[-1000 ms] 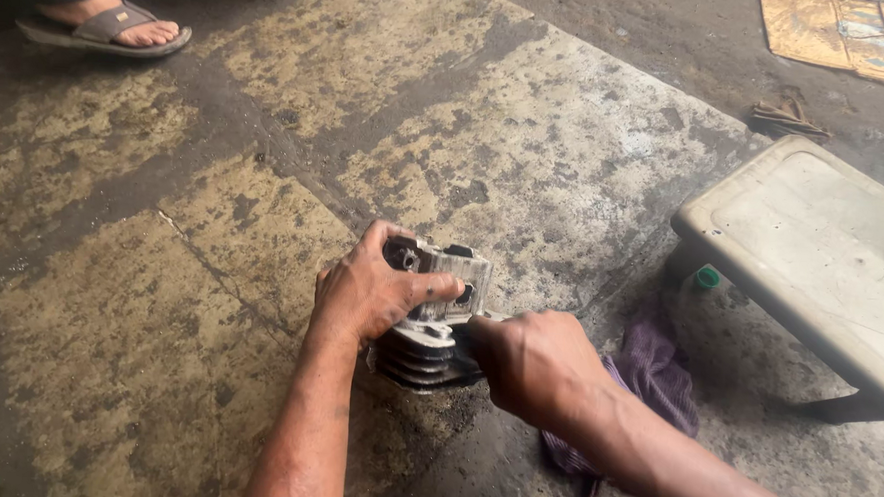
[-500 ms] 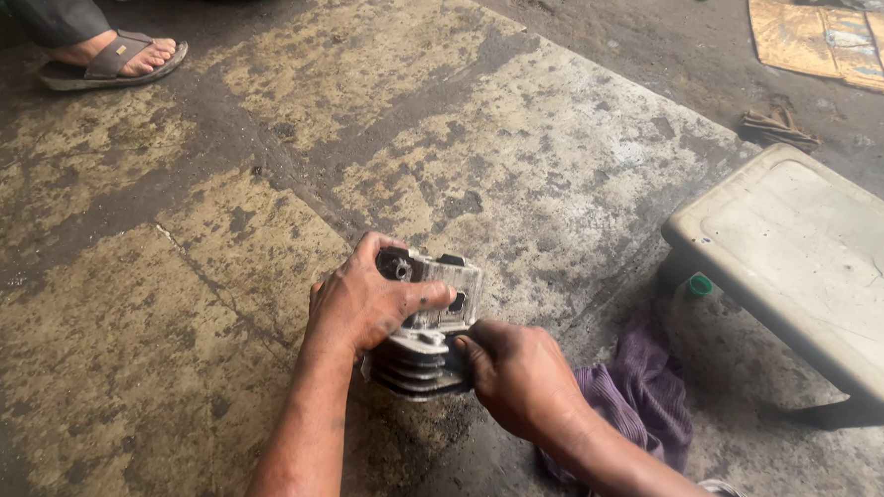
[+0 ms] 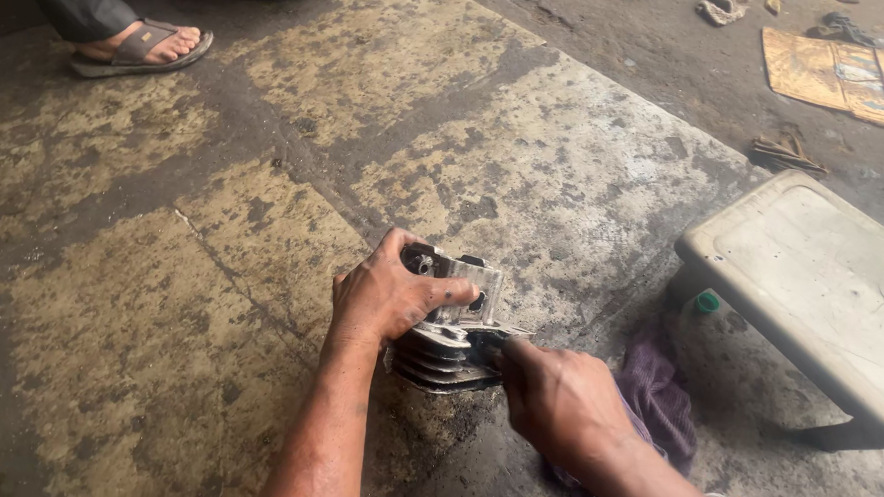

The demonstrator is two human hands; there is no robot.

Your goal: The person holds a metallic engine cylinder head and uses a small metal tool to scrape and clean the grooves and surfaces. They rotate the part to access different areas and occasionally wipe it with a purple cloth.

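Observation:
A grey metal engine cylinder with cooling fins [image 3: 447,350] rests on the stained concrete floor [image 3: 264,221]. My left hand [image 3: 390,298] lies over its top, fingers wrapped across the upper block. My right hand [image 3: 555,398] presses against the cylinder's right side at the fins; its fingertips are closed there, and I cannot tell whether it holds a small tool.
A dirty white low stool [image 3: 818,285] stands at the right, with a green-capped bottle [image 3: 706,302] under it. A purple rag [image 3: 659,402] lies by my right wrist. Another person's sandalled foot [image 3: 143,47] is at the top left. Flattened cardboard [image 3: 847,72] lies far right.
Both hands stay on the cylinder; the view has shifted a little, and my right hand has moved lower against the fins.

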